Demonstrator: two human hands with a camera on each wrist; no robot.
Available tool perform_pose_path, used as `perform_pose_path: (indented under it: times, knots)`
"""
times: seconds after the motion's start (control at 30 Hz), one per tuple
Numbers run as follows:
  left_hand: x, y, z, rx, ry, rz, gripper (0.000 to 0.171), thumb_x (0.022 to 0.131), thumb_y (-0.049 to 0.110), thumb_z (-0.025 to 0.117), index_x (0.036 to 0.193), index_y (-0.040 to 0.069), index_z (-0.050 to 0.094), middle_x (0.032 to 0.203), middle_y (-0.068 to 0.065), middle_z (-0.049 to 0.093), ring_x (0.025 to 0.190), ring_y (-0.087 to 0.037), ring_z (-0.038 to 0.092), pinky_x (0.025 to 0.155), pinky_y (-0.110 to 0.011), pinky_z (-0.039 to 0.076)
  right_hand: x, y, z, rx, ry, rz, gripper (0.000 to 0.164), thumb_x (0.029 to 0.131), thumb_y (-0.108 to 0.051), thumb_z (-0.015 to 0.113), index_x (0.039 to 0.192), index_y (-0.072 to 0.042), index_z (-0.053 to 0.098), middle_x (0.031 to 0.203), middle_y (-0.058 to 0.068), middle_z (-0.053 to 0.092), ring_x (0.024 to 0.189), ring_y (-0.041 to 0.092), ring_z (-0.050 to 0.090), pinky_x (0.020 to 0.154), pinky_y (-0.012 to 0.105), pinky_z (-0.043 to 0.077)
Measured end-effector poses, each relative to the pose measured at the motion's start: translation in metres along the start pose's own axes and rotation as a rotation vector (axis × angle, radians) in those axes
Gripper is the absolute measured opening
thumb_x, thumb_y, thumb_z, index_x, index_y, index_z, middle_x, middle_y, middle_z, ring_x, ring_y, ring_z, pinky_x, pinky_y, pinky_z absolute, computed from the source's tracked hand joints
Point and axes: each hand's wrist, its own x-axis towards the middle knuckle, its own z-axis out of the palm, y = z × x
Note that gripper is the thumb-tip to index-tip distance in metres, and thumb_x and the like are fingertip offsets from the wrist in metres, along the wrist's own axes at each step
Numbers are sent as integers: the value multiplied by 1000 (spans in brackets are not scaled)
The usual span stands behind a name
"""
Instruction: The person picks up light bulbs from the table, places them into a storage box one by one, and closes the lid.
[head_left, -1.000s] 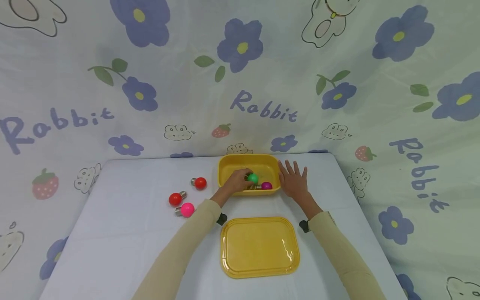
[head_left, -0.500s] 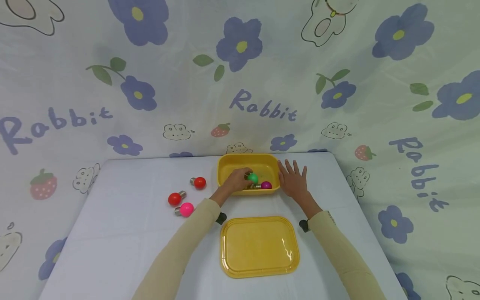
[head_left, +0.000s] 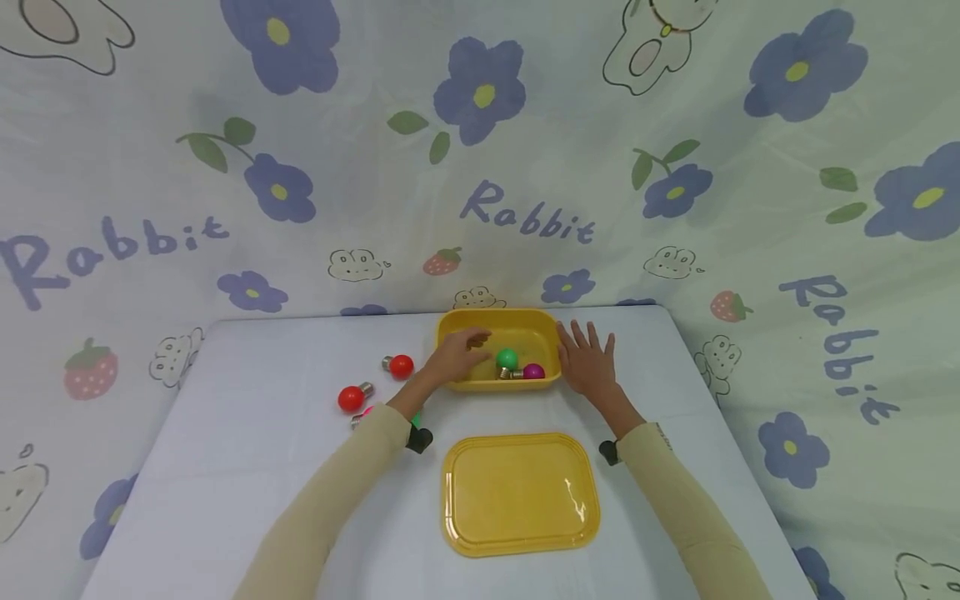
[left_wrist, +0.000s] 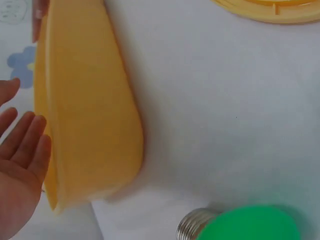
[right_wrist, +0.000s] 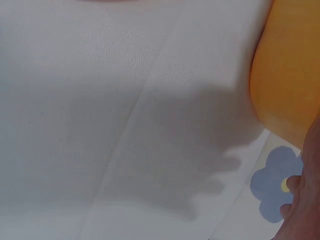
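A yellow plastic box (head_left: 517,386) stands near the back of the table. In its right front part lie a green light bulb (head_left: 507,359) and a purple light bulb (head_left: 534,372), both with metal screw bases. My left hand (head_left: 454,355) hovers over the box's left end with nothing in it; the left wrist view shows its fingers loosely bent beside the box rim. My right hand (head_left: 588,365) rests against the right end of the box, fingers spread. Another green bulb (left_wrist: 250,225) lies on the table beneath my left wrist, mostly hidden in the head view.
Left of the box lie two red bulbs (head_left: 401,367) and a pink bulb (head_left: 368,411), the pink one partly covered by my left sleeve. A flat yellow lid (head_left: 521,496) lies in front, between my forearms. A patterned curtain (head_left: 525,167) hangs behind the table.
My left hand has let go of the green bulb in the box and moved back to the left. The right hand has stayed in place.
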Motion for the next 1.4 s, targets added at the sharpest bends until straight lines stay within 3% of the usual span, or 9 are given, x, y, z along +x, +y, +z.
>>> perform_pose_path:
  times: [0.33, 0.6, 0.83, 1.03, 1.4]
  knots:
    - [-26, 2, -31, -54, 66, 63, 41, 94, 15, 71, 130, -3, 60, 130, -19, 63, 117, -32, 61, 102, -43, 48, -2, 1, 2, 13, 2, 4, 56, 109, -36, 30, 161, -20, 17, 164, 13, 18, 149, 41, 8, 113, 70, 3]
    - [-59, -14, -65, -41, 142, 43, 41, 94, 14, 71, 131, 0, 60, 128, -16, 64, 119, -33, 59, 102, -45, 48, -2, -1, 1, 11, 28, -6, 56, 109, -36, 32, 161, -19, 19, 163, 14, 21, 149, 41, 10, 113, 70, 3]
    - [-92, -37, -89, -25, 198, -68, 44, 95, 22, 70, 135, 8, 59, 135, -16, 60, 127, -34, 53, 103, -52, 45, -2, -3, 0, 20, 27, -10, 56, 109, -35, 32, 161, -19, 19, 163, 14, 21, 149, 41, 9, 112, 70, 0]
    - [-115, -62, -103, 65, 248, -121, 47, 96, 18, 68, 139, 3, 54, 140, -22, 53, 130, -40, 47, 105, -56, 42, -1, -4, -1, 16, 31, -9, 56, 109, -34, 33, 161, -19, 20, 163, 14, 22, 149, 42, 10, 112, 71, 1]
    - [-152, -99, -110, 13, 236, -264, 60, 98, 27, 65, 147, -1, 42, 146, -26, 45, 134, -43, 42, 107, -56, 39, -4, -4, -1, 29, 30, 0, 56, 109, -34, 33, 161, -18, 20, 163, 15, 22, 149, 42, 10, 112, 71, 1]
